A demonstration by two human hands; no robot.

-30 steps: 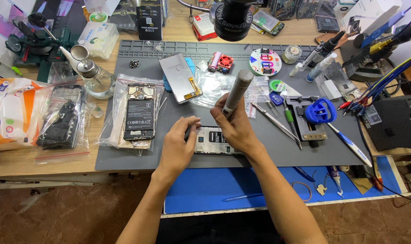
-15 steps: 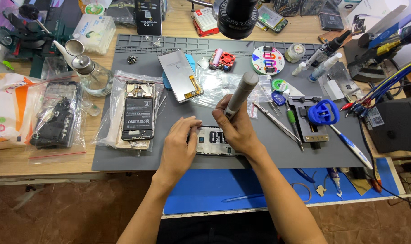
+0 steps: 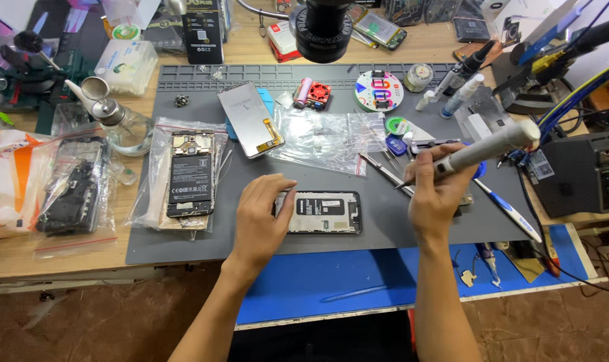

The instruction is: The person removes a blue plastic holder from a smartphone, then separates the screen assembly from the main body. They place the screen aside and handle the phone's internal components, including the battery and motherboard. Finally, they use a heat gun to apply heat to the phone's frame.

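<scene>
An opened phone [image 3: 326,212] lies flat on the grey work mat [image 3: 358,234], its insides facing up. My left hand [image 3: 261,213] rests on the phone's left end, fingers spread over its edge. My right hand [image 3: 434,189] is off to the right of the phone, above the mat, and grips a white pen-shaped electric screwdriver [image 3: 486,149] that slants up to the right. Its tip points down-left near a pair of tweezers [image 3: 385,173].
A second opened phone on a plastic bag [image 3: 190,175] lies left of my left hand, a detached screen [image 3: 251,119] behind it. Small parts, bottles and a round screw tray [image 3: 379,90] crowd the mat's far side. A dark microscope head [image 3: 321,27] hangs above.
My right hand has carried the screwdriver away from the phone, to the right. The phone's top now shows. My left hand stays at its left end.
</scene>
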